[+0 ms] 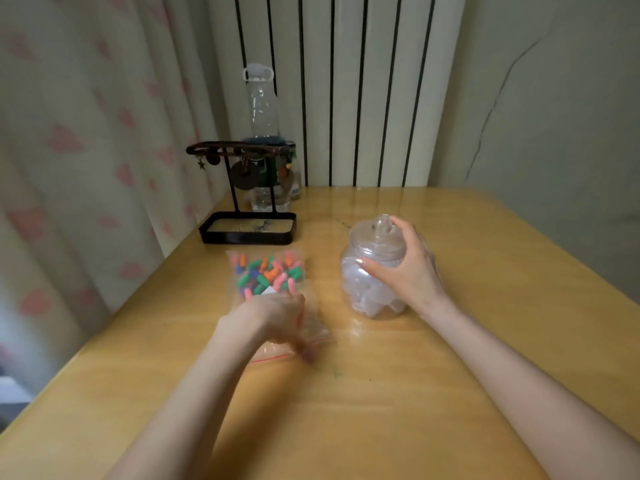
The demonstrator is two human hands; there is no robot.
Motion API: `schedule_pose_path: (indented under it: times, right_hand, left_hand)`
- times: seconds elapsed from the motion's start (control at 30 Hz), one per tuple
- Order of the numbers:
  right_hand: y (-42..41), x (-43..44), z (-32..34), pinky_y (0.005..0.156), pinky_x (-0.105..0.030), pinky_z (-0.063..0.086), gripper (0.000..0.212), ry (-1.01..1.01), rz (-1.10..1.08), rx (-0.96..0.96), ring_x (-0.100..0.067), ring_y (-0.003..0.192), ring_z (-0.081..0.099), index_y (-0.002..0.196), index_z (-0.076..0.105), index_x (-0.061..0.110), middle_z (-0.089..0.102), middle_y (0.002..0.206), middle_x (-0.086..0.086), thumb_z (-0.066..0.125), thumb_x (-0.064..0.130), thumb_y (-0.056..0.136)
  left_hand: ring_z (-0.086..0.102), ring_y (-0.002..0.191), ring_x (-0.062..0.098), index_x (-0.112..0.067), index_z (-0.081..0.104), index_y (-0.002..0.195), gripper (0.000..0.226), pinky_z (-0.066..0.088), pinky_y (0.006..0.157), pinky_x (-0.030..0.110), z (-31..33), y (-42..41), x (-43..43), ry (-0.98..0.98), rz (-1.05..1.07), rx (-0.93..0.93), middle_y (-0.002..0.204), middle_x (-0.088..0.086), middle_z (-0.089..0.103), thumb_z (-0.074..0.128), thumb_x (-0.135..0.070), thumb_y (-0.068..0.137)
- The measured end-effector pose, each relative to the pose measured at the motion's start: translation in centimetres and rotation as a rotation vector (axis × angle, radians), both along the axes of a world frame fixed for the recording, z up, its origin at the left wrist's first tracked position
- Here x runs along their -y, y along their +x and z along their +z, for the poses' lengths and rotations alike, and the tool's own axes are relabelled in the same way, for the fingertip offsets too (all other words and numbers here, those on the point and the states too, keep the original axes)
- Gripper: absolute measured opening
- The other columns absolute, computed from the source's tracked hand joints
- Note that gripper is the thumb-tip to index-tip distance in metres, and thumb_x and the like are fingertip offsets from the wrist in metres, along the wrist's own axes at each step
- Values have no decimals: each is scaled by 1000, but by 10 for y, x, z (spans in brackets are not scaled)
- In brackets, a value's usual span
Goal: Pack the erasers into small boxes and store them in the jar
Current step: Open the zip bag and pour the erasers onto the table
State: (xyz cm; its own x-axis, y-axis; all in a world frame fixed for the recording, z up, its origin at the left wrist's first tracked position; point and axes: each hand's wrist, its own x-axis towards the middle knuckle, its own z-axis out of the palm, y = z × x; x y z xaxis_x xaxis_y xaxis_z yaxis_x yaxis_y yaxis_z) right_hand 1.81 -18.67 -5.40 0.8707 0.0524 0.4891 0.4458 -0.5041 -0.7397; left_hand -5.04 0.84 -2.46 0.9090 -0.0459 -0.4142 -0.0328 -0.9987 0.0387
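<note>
A clear zip bag (266, 275) full of small colourful erasers lies on the wooden table (381, 393), left of centre. My left hand (277, 315) holds the bag's near, crumpled end, fingers curled and blurred. To the right stands a clear glass jar (372, 292) with a knobbed lid (381, 233); small clear boxes show inside it. My right hand (405, 268) wraps around the jar's neck and lid from the right, with the thumb across the front.
A black stand with a tray base (247, 228) and hanging ornaments sits at the back left. Behind it are a clear plastic bottle (259, 105) and a small jar. A curtain hangs on the left, and a radiator stands behind the table.
</note>
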Motion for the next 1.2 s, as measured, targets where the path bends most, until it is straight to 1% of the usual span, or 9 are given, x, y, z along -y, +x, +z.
schedule_pose_path:
  times: [0.1, 0.2, 0.33, 0.47, 0.6, 0.73, 0.87, 1.0, 1.2]
  right_hand:
    - [14, -1, 2, 95, -22, 32, 77, 7, -41, 18, -16, 121, 44, 132, 42, 32, 49, 130, 1, 82, 34, 65]
    - [33, 2, 6, 94, -23, 32, 76, 29, -105, -31, -20, 121, 44, 132, 42, 31, 48, 130, -3, 81, 32, 67]
    - [52, 13, 5, 96, -24, 32, 79, 40, -140, -50, -22, 123, 44, 134, 41, 30, 47, 132, -4, 82, 34, 67]
    - [43, 14, 4, 112, -33, 17, 98, -66, -186, -33, -23, 139, 20, 146, 21, 23, 24, 152, -5, 78, 43, 69]
    - [-3, -1, 4, 90, -24, 40, 33, -114, -182, 456, -13, 100, 53, 108, 61, 15, 61, 106, 1, 60, 33, 80]
    - [-41, -23, -7, 61, -36, 49, 46, -125, 192, -179, -11, 61, 57, 73, 61, 22, 63, 62, 5, 55, 68, 66]
    - [-48, -26, -13, 56, -36, 45, 27, 10, 257, -251, -8, 55, 53, 71, 61, 24, 60, 59, 7, 64, 51, 68]
    - [-51, -18, -4, 43, -31, 50, 9, 148, 257, -304, -11, 44, 56, 76, 65, 11, 59, 54, 3, 66, 16, 84]
    - [-57, -13, 0, 41, -29, 49, 14, 166, 369, -371, -18, 48, 59, 77, 61, 11, 60, 61, -3, 71, 19, 81]
  left_hand:
    - [56, 107, 27, -12, 59, 108, 25, 43, 81, 27, -1, 2, 4, -139, -66, 224, 114, 9, 61, 48, -28, 93]
    - [62, 94, 24, -15, 57, 95, 15, 50, 78, 30, -2, 3, 8, -323, -73, 386, 101, 6, 67, 48, -27, 92]
    - [50, 89, 17, -21, 51, 99, 39, 40, 72, 25, -4, 0, -1, -79, -46, 74, 112, 3, 59, 66, -49, 77]
    - [55, 95, 23, -15, 57, 112, 33, 38, 71, 23, 1, -1, -2, -34, -109, 42, 118, 5, 59, 58, -37, 87]
    - [63, 88, 26, -10, 57, 94, 24, 50, 71, 30, -3, 3, 5, -404, -73, 416, 95, 10, 66, 47, -32, 93]
    - [61, 54, 4, -8, 50, 86, 8, 48, 49, 18, -7, 7, 21, -1141, 216, 533, 73, 5, 63, 49, -6, 93]
    - [62, 55, 5, -3, 59, 94, 17, 46, 49, 13, -8, 7, 25, -1430, 278, 362, 75, 6, 65, 57, 11, 83]
    - [56, 45, -1, -4, 63, 81, 3, 42, 45, 10, -7, 4, 26, -1382, 282, 422, 63, 4, 62, 64, -2, 83]
    - [58, 53, 6, -9, 63, 71, 11, 45, 49, 14, -12, 5, 30, -1210, 195, 529, 66, 8, 66, 68, -10, 81]
